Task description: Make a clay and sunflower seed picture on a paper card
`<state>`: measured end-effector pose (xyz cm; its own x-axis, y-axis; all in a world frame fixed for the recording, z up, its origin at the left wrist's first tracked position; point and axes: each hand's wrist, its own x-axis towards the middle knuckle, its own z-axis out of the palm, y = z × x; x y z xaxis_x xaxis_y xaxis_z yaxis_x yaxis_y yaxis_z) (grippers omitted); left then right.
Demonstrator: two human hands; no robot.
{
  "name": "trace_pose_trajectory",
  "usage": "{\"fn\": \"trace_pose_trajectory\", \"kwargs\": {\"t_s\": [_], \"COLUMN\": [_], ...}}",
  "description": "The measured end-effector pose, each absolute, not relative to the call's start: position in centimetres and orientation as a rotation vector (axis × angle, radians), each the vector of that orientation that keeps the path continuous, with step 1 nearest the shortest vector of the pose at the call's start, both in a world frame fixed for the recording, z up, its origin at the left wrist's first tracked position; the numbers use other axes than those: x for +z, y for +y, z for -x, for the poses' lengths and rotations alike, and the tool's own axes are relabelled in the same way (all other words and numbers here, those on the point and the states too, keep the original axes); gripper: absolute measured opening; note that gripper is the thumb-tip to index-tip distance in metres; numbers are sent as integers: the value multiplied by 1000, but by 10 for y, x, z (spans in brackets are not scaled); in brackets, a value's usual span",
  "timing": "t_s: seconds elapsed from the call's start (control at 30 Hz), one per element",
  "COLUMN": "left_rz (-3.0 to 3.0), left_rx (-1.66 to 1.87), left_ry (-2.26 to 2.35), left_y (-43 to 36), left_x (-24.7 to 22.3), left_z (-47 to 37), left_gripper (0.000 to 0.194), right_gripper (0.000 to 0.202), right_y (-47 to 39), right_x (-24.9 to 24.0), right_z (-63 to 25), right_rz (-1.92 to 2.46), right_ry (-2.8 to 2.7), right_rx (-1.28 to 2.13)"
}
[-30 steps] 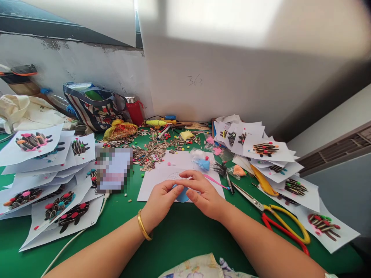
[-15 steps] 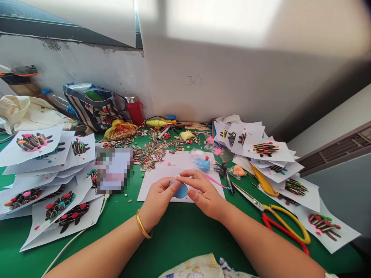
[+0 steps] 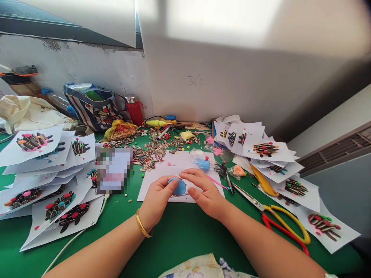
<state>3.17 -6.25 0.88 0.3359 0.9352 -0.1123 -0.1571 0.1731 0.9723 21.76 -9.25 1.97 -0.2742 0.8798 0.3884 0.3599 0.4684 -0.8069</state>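
Observation:
A flattened round piece of blue clay (image 3: 180, 187) is pinched between the thumb and fingers of my left hand (image 3: 160, 193), above the near part of a white paper sheet (image 3: 149, 183). Just right of the clay, my right hand (image 3: 204, 193) has its thumb and fingers apart, with a small gap to the clay. On the sheet's far right part lies more blue clay (image 3: 203, 165) in clear wrapping. A black pen (image 3: 230, 183) and a pink strip (image 3: 215, 181) lie by the sheet's right edge.
Stacked papers with seed figures stand at left (image 3: 65, 170) and right (image 3: 290, 170). Scissors (image 3: 278, 220) lie at right beside a yellow-handled tool (image 3: 262, 180). Sunflower seeds (image 3: 150, 148) are scattered behind the sheet. A phone (image 3: 114, 170), a striped bag (image 3: 92, 108) and a red bottle (image 3: 135, 111) are at left.
The blue clay has tilted and shifted slightly left in my left hand. My right fingers have moved a little away from it, leaving more of the clay exposed.

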Motion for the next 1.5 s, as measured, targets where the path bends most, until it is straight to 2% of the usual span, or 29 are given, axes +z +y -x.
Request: {"fn": "trace_pose_trajectory", "kwargs": {"t_s": [0.1,0.4,0.57,0.73,1.3,1.5], "left_rz": [-1073,-1276,-1297,-1358,-1279,-1279], "left_rx": [933,876,911,923,933,935], "left_ry": [874,874,993,1021,1030,1012], "left_y": [-63,-66,-65,-63,-63,-63], "left_x": [11,17,18,18,17,15], "left_z": [-32,-34,-35,-35,-35,-35], "left_gripper": [33,32,41,27,24,36], "right_gripper": [36,10,12,11,14,12], "right_y": [-91,-88,-87,-88,-88,-87], "right_x": [19,19,21,22,20,21], "right_z": [-217,-213,-213,-212,-212,-212], "right_rz": [1135,1225,1305,1311,1292,1324], "right_ry": [-1770,-1748,-1733,-1737,-1639,-1626], "right_rx": [725,792,808,826,979,972]}}
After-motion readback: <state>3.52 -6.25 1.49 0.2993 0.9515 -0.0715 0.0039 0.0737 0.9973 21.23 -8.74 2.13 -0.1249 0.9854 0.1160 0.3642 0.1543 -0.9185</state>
